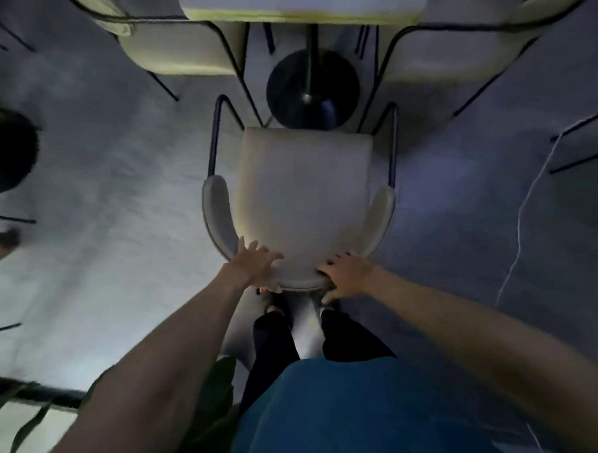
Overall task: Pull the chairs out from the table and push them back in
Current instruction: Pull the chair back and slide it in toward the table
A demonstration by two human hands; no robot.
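A beige upholstered chair [305, 199] with a thin dark metal frame stands right in front of me, seen from above, its seat clear of the table. The pale tabletop [303, 4] lies at the top edge on a black round pedestal base [311, 90]. My left hand [255, 267] lies on the left part of the curved backrest, fingers spread over its top. On the right part of the backrest my right hand [346, 275] grips, fingers over the top and thumb behind.
Two more beige chairs flank the table, one at upper left [176, 51] and one at upper right [454, 55]. A black round base [3, 155] sits at the left edge. A white cable [524, 218] runs across the grey floor at right. Green plant leaves [30, 425] show at lower left.
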